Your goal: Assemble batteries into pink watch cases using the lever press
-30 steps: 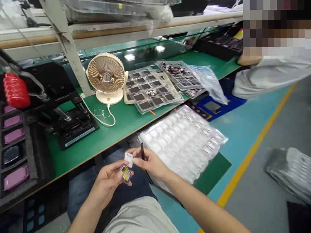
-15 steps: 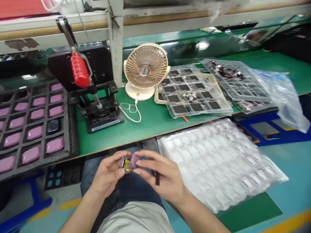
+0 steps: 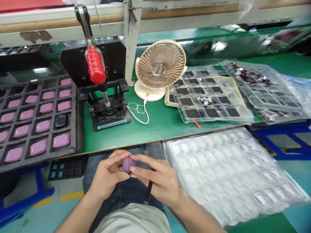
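Purple case, now brought together, hand-held

The left hand and right hand hold a small, rounded purple plastic case between their fingers; the right also grips a slim black tool. On the green tabletop stand a black metal press with a red handle and a round cream plastic fan, left of clear plastic trays.
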A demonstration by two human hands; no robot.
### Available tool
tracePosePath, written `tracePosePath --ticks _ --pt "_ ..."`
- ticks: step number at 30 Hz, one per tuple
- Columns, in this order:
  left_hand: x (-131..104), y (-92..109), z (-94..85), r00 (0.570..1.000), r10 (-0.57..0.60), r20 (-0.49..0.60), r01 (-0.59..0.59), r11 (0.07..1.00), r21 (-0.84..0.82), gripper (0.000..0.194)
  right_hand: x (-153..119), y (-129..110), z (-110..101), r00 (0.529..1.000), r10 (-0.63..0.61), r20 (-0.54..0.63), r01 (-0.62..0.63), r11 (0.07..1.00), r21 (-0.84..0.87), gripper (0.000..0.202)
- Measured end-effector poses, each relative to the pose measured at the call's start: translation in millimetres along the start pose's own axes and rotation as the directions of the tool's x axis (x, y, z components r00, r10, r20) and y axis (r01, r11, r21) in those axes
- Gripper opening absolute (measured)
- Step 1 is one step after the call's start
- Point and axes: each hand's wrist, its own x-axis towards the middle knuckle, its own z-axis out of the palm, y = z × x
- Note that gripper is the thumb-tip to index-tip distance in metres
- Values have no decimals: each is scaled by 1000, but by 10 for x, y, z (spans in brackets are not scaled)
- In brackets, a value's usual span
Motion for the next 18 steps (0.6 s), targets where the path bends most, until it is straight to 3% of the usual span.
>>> tracePosePath --ticks 7,14,18 --pt "12 1 9 999 -8 -46 8 1000 4 53 -27 17 8 999 -27 40 29 999 -44 30" --pt "3 -21 53 997 57 -61 -56 998 14 46 -100 58 203 999 -37 39 42 989 -145 47" --pt "-54 -43 69 980 53 -190 -43 997 58 41 6 31 255 1000 -10 -27 7 992 -125 36"
